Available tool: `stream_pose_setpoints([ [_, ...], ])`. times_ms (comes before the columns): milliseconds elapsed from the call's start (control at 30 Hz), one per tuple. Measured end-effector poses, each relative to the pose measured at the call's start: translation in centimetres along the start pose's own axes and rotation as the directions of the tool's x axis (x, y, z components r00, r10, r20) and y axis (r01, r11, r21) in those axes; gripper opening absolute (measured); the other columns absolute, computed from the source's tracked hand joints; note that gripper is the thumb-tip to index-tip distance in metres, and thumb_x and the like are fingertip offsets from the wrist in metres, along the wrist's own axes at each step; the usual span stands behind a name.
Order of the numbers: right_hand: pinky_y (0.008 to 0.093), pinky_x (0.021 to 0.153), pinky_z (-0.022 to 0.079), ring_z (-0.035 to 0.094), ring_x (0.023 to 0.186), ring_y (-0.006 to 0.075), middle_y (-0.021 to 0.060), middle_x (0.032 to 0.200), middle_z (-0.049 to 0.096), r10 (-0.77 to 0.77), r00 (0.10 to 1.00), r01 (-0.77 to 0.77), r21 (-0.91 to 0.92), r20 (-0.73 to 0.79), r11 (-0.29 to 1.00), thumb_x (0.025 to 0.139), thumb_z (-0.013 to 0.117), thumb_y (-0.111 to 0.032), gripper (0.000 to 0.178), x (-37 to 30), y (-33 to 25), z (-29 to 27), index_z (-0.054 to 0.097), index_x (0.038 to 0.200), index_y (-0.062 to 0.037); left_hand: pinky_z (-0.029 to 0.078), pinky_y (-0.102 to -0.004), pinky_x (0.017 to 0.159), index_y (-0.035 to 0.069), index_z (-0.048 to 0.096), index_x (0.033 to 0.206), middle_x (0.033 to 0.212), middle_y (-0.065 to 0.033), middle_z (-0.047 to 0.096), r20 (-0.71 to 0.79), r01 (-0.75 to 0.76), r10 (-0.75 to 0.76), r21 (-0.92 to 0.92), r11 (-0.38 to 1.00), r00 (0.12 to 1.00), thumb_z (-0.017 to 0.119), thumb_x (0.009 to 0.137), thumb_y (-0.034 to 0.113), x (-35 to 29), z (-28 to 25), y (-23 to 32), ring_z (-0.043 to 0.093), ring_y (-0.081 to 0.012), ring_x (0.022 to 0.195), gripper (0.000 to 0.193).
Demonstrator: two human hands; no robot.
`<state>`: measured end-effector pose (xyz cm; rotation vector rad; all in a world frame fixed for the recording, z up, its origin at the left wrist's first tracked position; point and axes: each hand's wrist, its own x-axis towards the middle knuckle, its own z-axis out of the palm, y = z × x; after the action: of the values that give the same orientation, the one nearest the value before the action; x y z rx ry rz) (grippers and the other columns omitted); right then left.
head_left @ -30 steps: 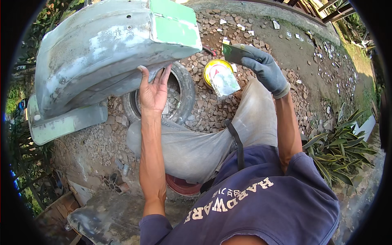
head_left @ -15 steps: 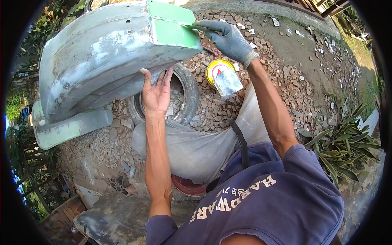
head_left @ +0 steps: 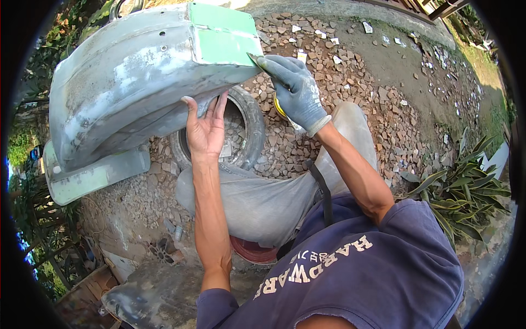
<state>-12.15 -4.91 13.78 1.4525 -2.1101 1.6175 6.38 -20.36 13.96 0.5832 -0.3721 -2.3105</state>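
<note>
Over a small tyre (head_left: 241, 131) on gravel rests a grey vehicle fender (head_left: 131, 82), steadied from below by the bare left hand (head_left: 205, 129), fingers spread flat, while the gloved right hand (head_left: 296, 90) grips a spreader (head_left: 255, 58), its edge pressing green filler (head_left: 224, 46).

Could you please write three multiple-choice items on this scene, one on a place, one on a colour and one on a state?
1. Where does the small spreader touch?
A. the green patch on the grey fender
B. the tyre
C. the gravel

2. What colour is the glove on the right hand?
A. red
B. grey
C. white

3. How is the left hand?
A. gloved, holding a can
B. resting on the knee
C. bare, palm up, against the fender's lower edge

Answers: 1 A, its tip meets the patch edge; 2 B, the glove is grey; 3 C, bare fingers press upward there.
</note>
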Motion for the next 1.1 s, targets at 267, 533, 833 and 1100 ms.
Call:
stream_pose_setpoints([
  [267, 0.0292, 0.098, 0.052, 0.066, 0.108, 0.0108, 0.0027, 0.119, 0.076, 0.378, 0.911, -0.412, 0.338, 0.165, 0.846, 0.099, 0.057, 0.003, 0.042, 1.5, 1.1, -3.3, 0.072, 0.136, -0.0089, 0.038, -0.0567, 0.128, -0.004, 0.038, 0.153, 0.158, -0.0246, 0.04, 0.019, 0.003, -0.003, -0.014, 1.0, 1.0, 0.086, 0.089, 0.024, 0.4, -0.8, 0.5, 0.036, -0.0437, 0.151, 0.085],
  [533, 0.0357, 0.102, 0.053, 0.066, 0.121, 0.0202, 0.0095, 0.134, 0.072, 0.016, 0.996, 0.005, 0.223, -0.089, 0.975, 0.095, 0.063, 0.007, 0.045, 1.3, 0.9, -1.2, 0.072, 0.135, -0.0098, 0.038, -0.0575, 0.127, -0.005, 0.036, 0.153, 0.158, -0.026, 0.038, 0.032, -0.047, 0.046, 0.038, 0.998, 0.998, 0.086, 0.089, 0.027, 0.1, 0.0, 0.5, 0.035, -0.0447, 0.152, 0.088],
  [833, 0.0477, 0.104, 0.043, 0.057, 0.121, 0.0339, 0.0091, 0.134, 0.064, -0.109, 0.961, 0.075, -0.14, -0.254, 0.987, 0.076, 0.067, 0.007, 0.067, -2.2, -0.3, 5.1, 0.067, 0.14, -0.0133, 0.039, -0.0571, 0.126, -0.007, 0.037, 0.152, 0.159, -0.0252, 0.039, 0.006, -0.052, 0.052, 0.039, 0.998, 0.999, 0.088, 0.086, 0.028, -0.1, 0.6, 0.5, 0.035, -0.0445, 0.152, 0.09],
  [1100, 0.0474, 0.104, 0.048, 0.059, 0.12, 0.0342, 0.0091, 0.128, 0.067, -0.145, 0.977, 0.137, -0.06, -0.158, 0.989, 0.074, 0.067, 0.009, 0.064, -3.3, 0.3, 2.3, 0.07, 0.135, -0.0117, 0.045, -0.0572, 0.123, -0.003, 0.039, 0.151, 0.152, -0.0212, 0.043, 0.006, -0.008, 0.008, 0.006, 1.0, 1.0, 0.086, 0.089, 0.03, 0.2, 0.0, 1.1, 0.042, -0.0406, 0.146, 0.084],
])
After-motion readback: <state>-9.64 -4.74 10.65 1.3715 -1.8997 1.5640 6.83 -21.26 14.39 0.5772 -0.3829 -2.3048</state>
